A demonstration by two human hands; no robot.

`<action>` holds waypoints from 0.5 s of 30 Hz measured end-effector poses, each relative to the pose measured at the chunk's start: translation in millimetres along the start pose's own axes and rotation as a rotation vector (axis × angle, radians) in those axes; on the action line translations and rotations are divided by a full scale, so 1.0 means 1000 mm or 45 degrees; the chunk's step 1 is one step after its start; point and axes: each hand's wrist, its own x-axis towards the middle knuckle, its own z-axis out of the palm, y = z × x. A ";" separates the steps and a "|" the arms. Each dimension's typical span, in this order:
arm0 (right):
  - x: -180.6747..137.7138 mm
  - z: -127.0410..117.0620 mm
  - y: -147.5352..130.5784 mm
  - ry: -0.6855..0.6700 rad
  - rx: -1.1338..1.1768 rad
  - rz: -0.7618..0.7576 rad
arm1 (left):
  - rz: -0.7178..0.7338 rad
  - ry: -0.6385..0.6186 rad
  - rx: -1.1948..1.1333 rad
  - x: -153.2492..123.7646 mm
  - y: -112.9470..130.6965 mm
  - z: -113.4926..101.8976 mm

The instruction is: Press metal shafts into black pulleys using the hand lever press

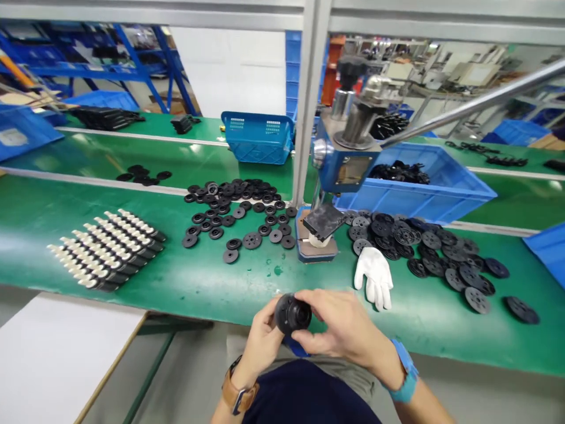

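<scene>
In front of my body, just off the front edge of the green bench, both hands hold a round black plastic part (286, 318). It looks like a larger disc with a smaller ringed piece on its face. My left hand (263, 338) grips the disc's left rim, its fingers partly hidden behind. From the right, the thumb and forefinger of my right hand (342, 321) close around the ringed piece. Whether the two pieces are joined, I cannot tell. Beyond my hands stands a blue hand press (346, 150), with a dark block over a white piece at its base.
Small black discs (252, 240) lie scattered left of the press. Larger black discs (454, 253) are heaped on the right, by a white glove (374, 277). Rows of black-and-cream parts (110, 247) stand at left. Behind are a blue bin (454, 194) and a teal basket (258, 138).
</scene>
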 end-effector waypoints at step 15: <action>-0.024 -0.011 -0.013 -0.110 0.039 0.149 | -0.058 -0.164 0.084 -0.002 -0.003 0.017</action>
